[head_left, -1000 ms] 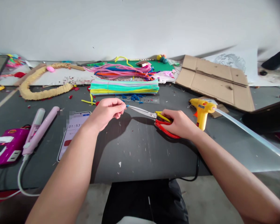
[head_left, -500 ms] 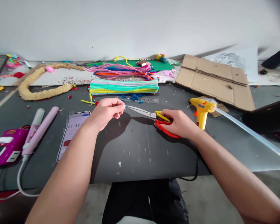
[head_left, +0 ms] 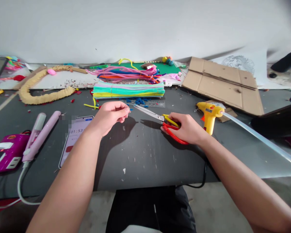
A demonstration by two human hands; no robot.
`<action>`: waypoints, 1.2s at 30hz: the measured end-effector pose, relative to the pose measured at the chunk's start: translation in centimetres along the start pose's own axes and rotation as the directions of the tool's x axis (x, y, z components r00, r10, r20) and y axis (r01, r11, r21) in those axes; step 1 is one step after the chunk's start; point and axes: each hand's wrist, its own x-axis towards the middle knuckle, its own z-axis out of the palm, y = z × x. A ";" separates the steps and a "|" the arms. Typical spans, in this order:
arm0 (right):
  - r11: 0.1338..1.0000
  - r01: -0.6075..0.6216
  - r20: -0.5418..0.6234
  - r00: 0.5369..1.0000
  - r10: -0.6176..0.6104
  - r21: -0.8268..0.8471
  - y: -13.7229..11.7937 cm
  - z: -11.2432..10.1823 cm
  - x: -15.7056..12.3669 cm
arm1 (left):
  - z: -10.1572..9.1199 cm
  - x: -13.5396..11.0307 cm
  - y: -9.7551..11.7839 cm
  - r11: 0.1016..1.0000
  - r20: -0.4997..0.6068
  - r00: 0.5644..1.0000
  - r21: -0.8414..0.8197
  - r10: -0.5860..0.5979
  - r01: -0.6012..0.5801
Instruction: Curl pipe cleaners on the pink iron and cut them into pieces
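Thumb and fingertips of my left hand (head_left: 114,116) pinch a tiny blue piece (head_left: 131,109), whose tip pokes out to the right; its kind is too small to make out. My right hand (head_left: 184,127) is wrapped round the red and yellow handles of a pair of scissors (head_left: 150,112). The blades point left, their tips just beside and above the blue piece, apart from it. Behind my hands, several small blue bits (head_left: 140,101) lie on a clear ruler (head_left: 161,104). A bundle of turquoise, yellow and pale pipe cleaners (head_left: 128,90) lies beyond that.
A yellow glue gun (head_left: 210,113) with a long glue stick stands right of my right hand. Flattened cardboard (head_left: 223,84) lies behind it. To the left are a phone (head_left: 75,139), a pink hair straightener (head_left: 42,136) and a purple power socket (head_left: 9,152).
The scissors' tips have shifted slightly up and right, off the blue piece they were at. My left hand stays nearly still.
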 end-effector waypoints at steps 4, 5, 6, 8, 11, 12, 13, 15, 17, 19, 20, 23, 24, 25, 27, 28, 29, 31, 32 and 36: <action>1.000 0.006 0.020 1.000 -0.006 -0.017 -0.1 -0.1 -0.1 | 0.0 0.0 -0.1 1.000 -0.007 1.000 0.018 0.009 -0.009; 1.000 0.011 0.025 1.000 -0.010 -0.021 -0.1 -0.1 -0.1 | 0.0 0.0 -0.1 1.000 -0.008 1.000 0.023 0.012 -0.012; 1.000 0.017 0.032 0.999 -0.016 -0.023 -0.1 -0.1 -0.1 | 0.0 0.0 -0.1 0.999 -0.009 1.000 0.030 0.016 -0.015; 0.999 0.026 0.041 0.999 -0.025 -0.026 -0.1 -0.2 -0.1 | -0.1 -0.1 -0.2 0.999 -0.011 1.000 0.050 0.021 -0.020; 0.999 0.031 0.050 0.998 -0.030 -0.023 0.0 -0.2 0.0 | -0.1 0.0 -0.2 0.997 -0.009 1.000 0.080 0.022 -0.021; 0.999 0.032 0.053 0.998 -0.031 -0.022 0.0 -0.3 0.0 | -0.1 0.0 -0.2 0.996 -0.007 1.000 0.087 0.022 -0.021; 0.999 0.033 0.056 0.998 -0.032 -0.022 0.1 -0.3 0.0 | -0.1 0.0 -0.2 0.995 -0.006 1.000 0.092 0.022 -0.022; 0.999 0.033 0.065 0.997 -0.031 -0.023 0.1 -0.3 0.1 | -0.1 0.0 -0.2 0.995 -0.002 1.000 0.101 0.022 -0.022; 0.999 0.030 0.070 0.997 -0.028 -0.024 0.1 -0.4 0.1 | -0.2 0.0 -0.2 0.994 0.006 1.000 0.106 0.019 -0.020; 0.999 0.029 0.070 0.997 -0.027 -0.022 0.0 -0.4 0.1 | -0.2 0.0 -0.3 0.994 0.017 1.000 0.109 0.017 -0.018; 0.999 0.029 0.068 0.997 -0.028 -0.020 0.0 -0.4 0.1 | -0.2 0.0 -0.3 0.994 0.021 1.000 0.111 0.017 -0.019; 0.999 0.032 0.067 0.997 -0.030 -0.017 0.1 -0.4 0.1 | -0.3 0.0 -0.4 0.993 0.023 1.000 0.118 0.021 -0.023; 0.999 0.032 0.068 0.997 -0.031 -0.019 0.1 -0.4 0.1 | -0.3 0.0 -0.4 0.992 0.023 1.000 0.121 0.019 -0.022; 0.999 0.032 0.070 0.997 -0.031 -0.022 0.1 -0.4 0.1 | -0.3 0.0 -0.4 0.992 0.022 1.000 0.123 0.016 -0.019; 0.999 0.033 0.075 0.997 -0.031 -0.029 0.1 -0.4 0.2 | -0.3 0.0 -0.4 0.992 0.021 1.000 0.126 0.010 -0.013; 0.999 0.034 0.077 0.997 -0.031 -0.030 0.1 -0.4 0.2 | -0.3 0.0 -0.4 0.992 0.021 1.000 0.128 0.008 -0.011; 0.999 0.034 0.079 0.996 -0.032 -0.030 0.1 -0.4 0.2 | -0.4 0.0 -0.4 0.991 0.022 1.000 0.130 0.007 -0.010; 0.999 0.036 0.080 0.996 -0.034 -0.028 0.2 -0.4 0.2 | -0.4 0.0 -0.4 0.991 0.024 1.000 0.135 0.009 -0.012; 0.999 0.037 0.080 0.996 -0.035 -0.028 0.2 -0.4 0.2 | -0.4 0.0 -0.4 0.990 0.025 1.000 0.138 0.009 -0.013; 0.999 0.042 0.081 0.996 -0.039 -0.027 0.3 -0.4 0.3 | -0.4 0.0 -0.4 0.989 0.029 1.000 0.148 0.008 -0.012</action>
